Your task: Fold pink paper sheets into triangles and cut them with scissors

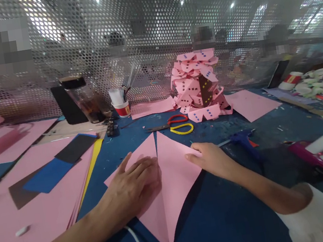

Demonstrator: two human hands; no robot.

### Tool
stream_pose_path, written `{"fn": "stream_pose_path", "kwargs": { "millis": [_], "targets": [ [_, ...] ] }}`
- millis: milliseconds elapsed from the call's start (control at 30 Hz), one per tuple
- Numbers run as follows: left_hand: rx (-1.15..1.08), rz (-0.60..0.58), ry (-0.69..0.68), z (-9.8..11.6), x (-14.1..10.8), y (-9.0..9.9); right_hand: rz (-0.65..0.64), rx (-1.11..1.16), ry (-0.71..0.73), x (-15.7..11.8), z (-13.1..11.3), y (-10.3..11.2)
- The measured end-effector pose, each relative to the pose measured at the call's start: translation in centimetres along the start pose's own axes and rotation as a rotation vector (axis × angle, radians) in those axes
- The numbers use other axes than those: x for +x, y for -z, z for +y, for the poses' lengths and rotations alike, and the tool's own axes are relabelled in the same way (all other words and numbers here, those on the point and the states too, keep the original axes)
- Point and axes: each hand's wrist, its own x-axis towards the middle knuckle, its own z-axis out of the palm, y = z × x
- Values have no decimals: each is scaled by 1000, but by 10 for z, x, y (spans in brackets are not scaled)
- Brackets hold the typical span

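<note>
A folded pink paper (pixel 174 188) lies on the blue table with a slit at its top and a lengthwise line down its middle. My left hand (pixel 141 180) rests on its left half, fingers spread and pressing it down. The thumb and fingers of my right hand (pixel 203 157) pinch the right edge, which is slightly lifted. Just beyond the paper's top are scissors (pixel 170 125) with one red and one yellow handle loop.
At left lie pink sheets (pixel 50 210) with blue and black pieces. Behind are a jar (pixel 89 103), a paper cup (pixel 121 108) and a stack of folded pink pieces (pixel 195 87). A blue glue gun (pixel 243 139) and a magenta object (pixel 321 157) are at right.
</note>
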Motion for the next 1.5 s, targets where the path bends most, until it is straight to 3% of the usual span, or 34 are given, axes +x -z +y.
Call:
{"fn": "stream_pose_path", "kwargs": {
  "millis": [367, 667, 1067, 1500],
  "targets": [
    [30, -16, -18, 0, 0, 1, -8, 7, 24, -1, 2, 0],
    [38, -62, 18, 0, 3, 1, 42, 249, 75, 3, 12, -1],
    [36, -69, 11, -3, 4, 2, 20, 29, 8, 3, 7, -4],
    [53, -74, 13, -5, 2, -1, 21, 52, 28, 1, 6, -3]
  ]
}}
